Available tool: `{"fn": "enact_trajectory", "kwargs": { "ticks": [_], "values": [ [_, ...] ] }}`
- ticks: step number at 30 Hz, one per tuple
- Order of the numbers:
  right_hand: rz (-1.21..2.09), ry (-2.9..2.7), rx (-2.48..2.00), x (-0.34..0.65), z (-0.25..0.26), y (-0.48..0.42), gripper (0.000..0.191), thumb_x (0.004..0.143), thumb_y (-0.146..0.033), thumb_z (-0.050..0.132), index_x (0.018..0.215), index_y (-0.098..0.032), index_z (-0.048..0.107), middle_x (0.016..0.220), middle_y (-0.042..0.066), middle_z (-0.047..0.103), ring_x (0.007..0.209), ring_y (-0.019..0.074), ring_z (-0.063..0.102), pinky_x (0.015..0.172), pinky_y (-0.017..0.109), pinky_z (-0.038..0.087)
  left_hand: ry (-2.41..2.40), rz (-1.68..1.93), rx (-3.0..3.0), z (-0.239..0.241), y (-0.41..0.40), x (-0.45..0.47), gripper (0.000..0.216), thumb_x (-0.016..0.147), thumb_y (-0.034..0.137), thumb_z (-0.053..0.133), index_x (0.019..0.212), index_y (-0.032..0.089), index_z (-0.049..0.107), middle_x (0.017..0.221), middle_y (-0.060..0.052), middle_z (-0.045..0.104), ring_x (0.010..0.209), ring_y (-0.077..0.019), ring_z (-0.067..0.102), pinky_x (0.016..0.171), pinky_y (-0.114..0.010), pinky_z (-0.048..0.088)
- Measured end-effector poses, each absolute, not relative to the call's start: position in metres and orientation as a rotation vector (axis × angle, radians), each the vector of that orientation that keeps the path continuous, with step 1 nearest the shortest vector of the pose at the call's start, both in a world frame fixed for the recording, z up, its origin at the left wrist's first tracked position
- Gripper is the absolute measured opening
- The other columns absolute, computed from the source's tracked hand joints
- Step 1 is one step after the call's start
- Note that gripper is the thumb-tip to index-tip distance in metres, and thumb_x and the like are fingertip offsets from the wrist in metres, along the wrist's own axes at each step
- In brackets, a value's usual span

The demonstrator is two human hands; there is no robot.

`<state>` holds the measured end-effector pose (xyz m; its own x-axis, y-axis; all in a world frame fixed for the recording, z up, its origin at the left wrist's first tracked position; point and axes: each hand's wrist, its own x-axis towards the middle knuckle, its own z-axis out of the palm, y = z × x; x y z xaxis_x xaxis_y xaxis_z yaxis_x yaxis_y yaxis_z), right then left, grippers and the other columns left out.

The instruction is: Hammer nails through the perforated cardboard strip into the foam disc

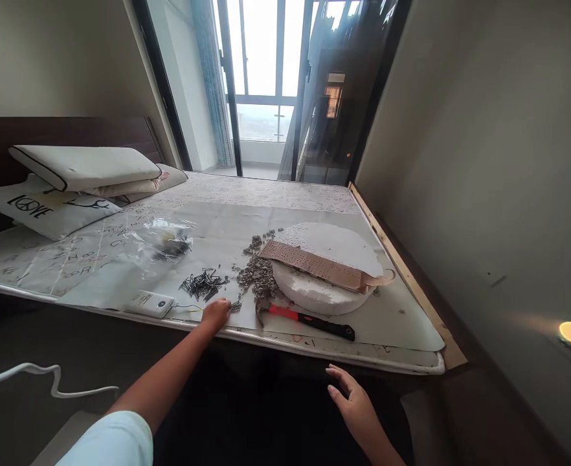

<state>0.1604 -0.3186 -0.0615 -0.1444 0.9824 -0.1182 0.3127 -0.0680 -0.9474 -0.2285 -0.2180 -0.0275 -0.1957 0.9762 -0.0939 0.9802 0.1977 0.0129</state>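
My left hand [215,313] reaches onto the near edge of a covered mattress [120,304], its fingers curled on a small bunch of nails [235,305]. A loose pile of dark nails [202,284] lies just beyond it. A red-and-black hammer [309,318] lies to the right of that hand, in front of a round white foam disc [329,255] with a brown perforated strip [314,265] across it. My right hand [351,398] hovers below the mattress edge, fingers spread, holding nothing.
Grey rubble [259,268] is heaped beside the disc. A white power bank [149,303] with a thin cable, a crumpled clear plastic bag [159,243] and pillows [81,169] lie at the left. A wall runs along the right; a balcony door stands behind.
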Motion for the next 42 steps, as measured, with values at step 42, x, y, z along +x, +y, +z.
{"fn": "enact_trajectory", "kwargs": {
  "ticks": [42],
  "values": [
    [0.504, -2.915, -1.759, 0.135, -0.003, -0.155, 0.053, 0.067, -0.02, 0.066, 0.117, -0.006, 0.053, 0.106, 0.019, 0.064, 0.091, 0.0276, 0.062, 0.07, 0.031, 0.047, 1.031, 1.287, 0.321, -0.008, -0.242, -0.194, 0.028, 0.057, 0.005, 0.073, 0.083, 0.012, 0.065, 0.057, 0.003, 0.052, 0.047, -0.005, 0.047, 0.044, -0.016, 0.043]
  ]
}}
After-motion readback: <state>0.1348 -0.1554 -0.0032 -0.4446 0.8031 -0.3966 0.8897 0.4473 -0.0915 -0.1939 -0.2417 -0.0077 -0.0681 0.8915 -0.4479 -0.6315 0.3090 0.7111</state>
